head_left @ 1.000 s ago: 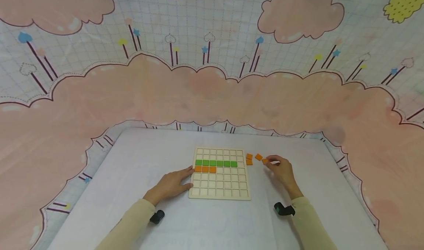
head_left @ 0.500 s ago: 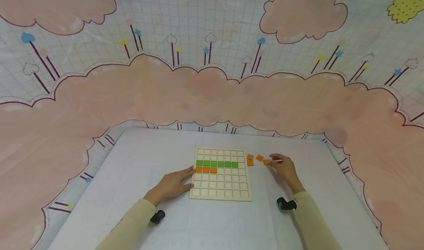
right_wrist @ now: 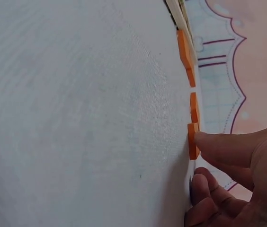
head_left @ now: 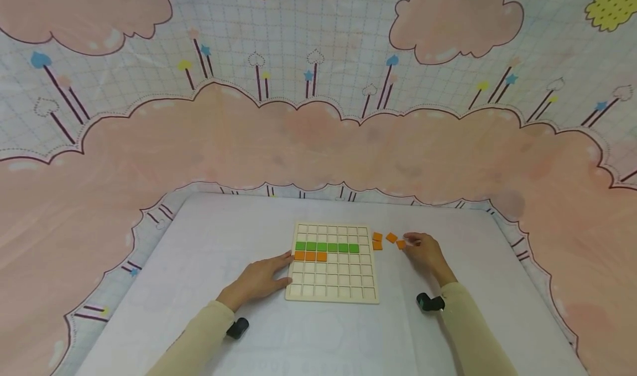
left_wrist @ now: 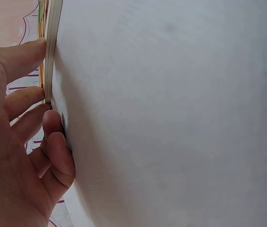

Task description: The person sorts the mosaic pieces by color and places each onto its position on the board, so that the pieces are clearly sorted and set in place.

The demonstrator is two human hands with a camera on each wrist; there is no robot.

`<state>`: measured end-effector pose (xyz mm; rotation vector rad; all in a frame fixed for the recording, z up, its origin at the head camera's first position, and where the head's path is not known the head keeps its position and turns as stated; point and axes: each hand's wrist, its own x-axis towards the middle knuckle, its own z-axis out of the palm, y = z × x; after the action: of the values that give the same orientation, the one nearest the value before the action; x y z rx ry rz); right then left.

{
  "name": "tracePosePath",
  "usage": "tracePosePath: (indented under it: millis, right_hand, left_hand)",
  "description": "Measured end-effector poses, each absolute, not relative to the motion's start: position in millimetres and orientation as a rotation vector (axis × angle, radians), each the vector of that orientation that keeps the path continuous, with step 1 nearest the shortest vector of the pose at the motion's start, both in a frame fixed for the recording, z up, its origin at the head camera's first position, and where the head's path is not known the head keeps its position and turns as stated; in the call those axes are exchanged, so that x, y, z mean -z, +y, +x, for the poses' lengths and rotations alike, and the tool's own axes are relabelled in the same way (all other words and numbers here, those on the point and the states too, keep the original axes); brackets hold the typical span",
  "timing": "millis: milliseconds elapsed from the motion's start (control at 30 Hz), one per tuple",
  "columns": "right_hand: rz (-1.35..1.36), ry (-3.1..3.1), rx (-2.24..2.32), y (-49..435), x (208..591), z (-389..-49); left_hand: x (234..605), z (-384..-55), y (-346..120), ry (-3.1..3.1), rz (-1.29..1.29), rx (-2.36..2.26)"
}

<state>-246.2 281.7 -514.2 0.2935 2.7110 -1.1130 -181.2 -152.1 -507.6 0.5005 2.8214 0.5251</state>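
A pale wooden grid board lies mid-table. Across it runs a row of several green tiles, and three orange tiles sit in the row below, at the left. My left hand has its thumb and fingertips against the board's left edge; in the left wrist view two other fingers curl near the table. Right of the board, my right hand has its thumb and index finger at a loose orange tile. The thumb tip overlaps that tile in the right wrist view, and the index fingertip is hidden behind the thumb.
Several more loose orange tiles lie between the board and my right hand. White cloth covers the table, and a patterned curtain rises behind and beside it. Black devices sit at both wrists.
My right hand has shifted slightly, its fingertips staying beside the same loose orange tile. The left hand stays at the board's edge, and the tiles on the board are the same.
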Motion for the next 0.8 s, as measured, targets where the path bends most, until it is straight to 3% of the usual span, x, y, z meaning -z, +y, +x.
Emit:
tracePosePath:
  millis: [800]
  right_hand:
    - [0.175, 2.847, 1.234, 284.8, 509.7, -233.0]
  left_hand:
    - [504.4, -180.4, -154.1, 2.799, 0.525, -0.561]
